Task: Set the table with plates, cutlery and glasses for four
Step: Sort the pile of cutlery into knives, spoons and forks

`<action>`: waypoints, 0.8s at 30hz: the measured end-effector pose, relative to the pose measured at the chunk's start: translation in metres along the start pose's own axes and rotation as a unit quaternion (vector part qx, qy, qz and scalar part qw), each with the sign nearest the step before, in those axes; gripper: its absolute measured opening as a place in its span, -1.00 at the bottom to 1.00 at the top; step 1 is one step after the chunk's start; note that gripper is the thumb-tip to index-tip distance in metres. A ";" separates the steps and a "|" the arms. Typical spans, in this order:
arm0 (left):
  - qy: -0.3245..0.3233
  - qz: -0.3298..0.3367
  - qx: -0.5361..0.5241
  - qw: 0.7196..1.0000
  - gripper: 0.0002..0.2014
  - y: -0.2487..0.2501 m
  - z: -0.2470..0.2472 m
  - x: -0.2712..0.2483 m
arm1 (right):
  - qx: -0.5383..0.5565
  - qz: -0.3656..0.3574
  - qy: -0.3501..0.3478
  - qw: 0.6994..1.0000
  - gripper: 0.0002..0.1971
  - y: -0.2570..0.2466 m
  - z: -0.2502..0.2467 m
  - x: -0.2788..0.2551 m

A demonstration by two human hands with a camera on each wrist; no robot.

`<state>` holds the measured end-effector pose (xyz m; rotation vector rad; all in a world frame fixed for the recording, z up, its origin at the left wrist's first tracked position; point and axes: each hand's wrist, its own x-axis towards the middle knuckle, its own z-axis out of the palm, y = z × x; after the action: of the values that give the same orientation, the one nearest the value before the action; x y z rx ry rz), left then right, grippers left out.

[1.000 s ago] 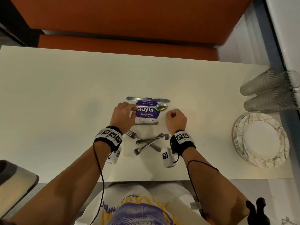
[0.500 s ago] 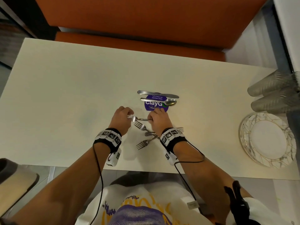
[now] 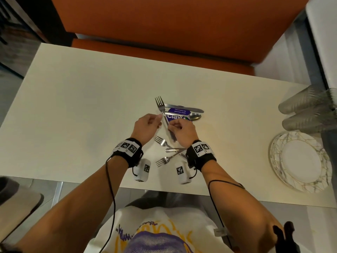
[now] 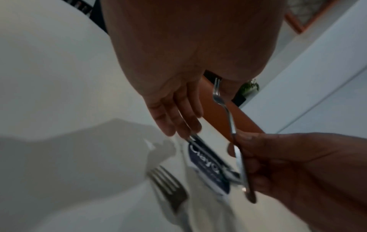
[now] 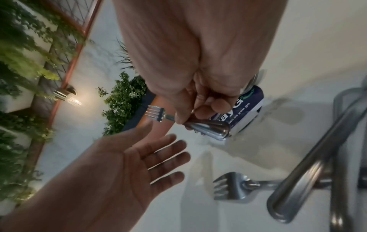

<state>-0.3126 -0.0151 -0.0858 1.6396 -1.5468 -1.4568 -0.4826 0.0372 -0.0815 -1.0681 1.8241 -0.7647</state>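
My right hand (image 3: 179,127) pinches a steel fork (image 3: 164,116) by its handle, tines pointing away from me above the table (image 3: 73,115). In the right wrist view the fingers (image 5: 204,108) curl round the fork handle (image 5: 208,127). My left hand (image 3: 148,123) hovers just left of the fork, fingers straight and holding nothing; its open palm (image 5: 119,164) shows in the right wrist view. A knife (image 3: 184,107) and a spoon (image 3: 194,116) lie across a purple sticker (image 3: 177,114) behind the hands. Three more forks (image 3: 163,143) lie crossed between my wrists.
A stack of white plates (image 3: 300,161) with gold lines sits at the right edge of the table. Clear glasses (image 3: 308,110) lie on their sides behind the plates. An orange bench (image 3: 164,24) runs along the table's far side.
Both hands held the fork level half a second ago. Now the right hand alone holds it, turned so the tines point away, and the left hand has let go and opened.
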 end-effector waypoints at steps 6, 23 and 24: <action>0.002 -0.007 -0.079 0.997 -0.81 0.004 0.012 -0.007 | 0.027 -0.010 -0.019 0.999 -0.81 0.000 0.012 -0.020; 0.022 -0.043 -0.078 0.996 -0.82 -0.009 -0.024 -0.031 | -0.368 -0.030 -0.049 0.928 -0.72 0.033 0.041 -0.025; 0.026 -0.045 -0.080 0.995 -0.82 -0.009 -0.027 -0.032 | -0.379 -0.038 -0.046 0.923 -0.74 0.030 0.044 -0.024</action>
<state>-0.2784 0.0076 -0.0725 1.6571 -1.3083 -1.5290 -0.4478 0.0690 -0.1166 -1.6295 2.0498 -0.0065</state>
